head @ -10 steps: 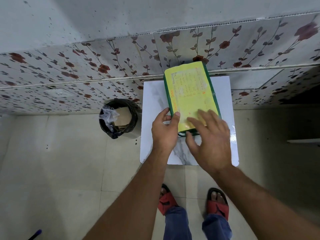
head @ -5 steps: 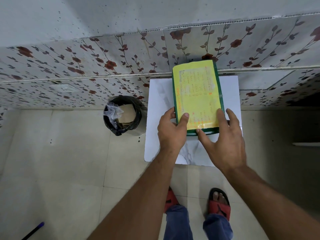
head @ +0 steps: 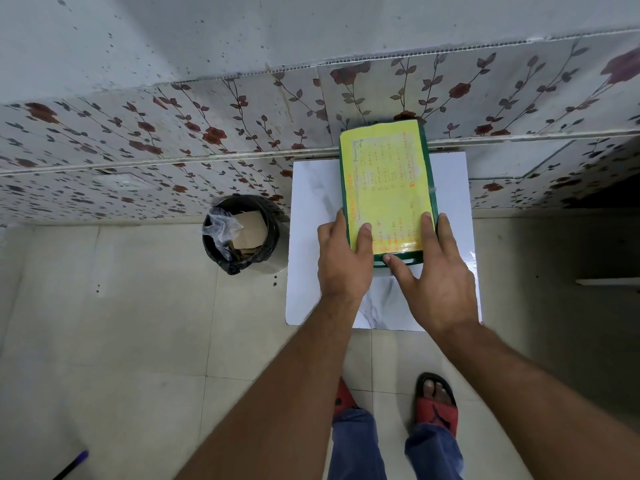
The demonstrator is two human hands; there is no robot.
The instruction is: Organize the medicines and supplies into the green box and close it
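The green box [head: 388, 181] lies closed on a small white marble-look table [head: 311, 209] against the wall. A yellow handwritten sheet covers its lid. My left hand [head: 341, 258] holds the box's near left corner, thumb on the lid and fingers down the side. My right hand [head: 436, 271] holds the near right corner, fingers up the right edge and thumb at the front latch. No loose medicines or supplies are visible outside the box.
A black bin [head: 242, 233] lined with a bag, holding cardboard and plastic, stands on the tiled floor left of the table. A floral-tiled wall runs behind. My feet in red sandals [head: 436, 407] are below the table. A blue pen [head: 72, 464] lies at bottom left.
My right hand slid from lying flat on the lid to the box's near right corner, thumb at the front edge. My left hand stayed on the left corner. The view shifted slightly.
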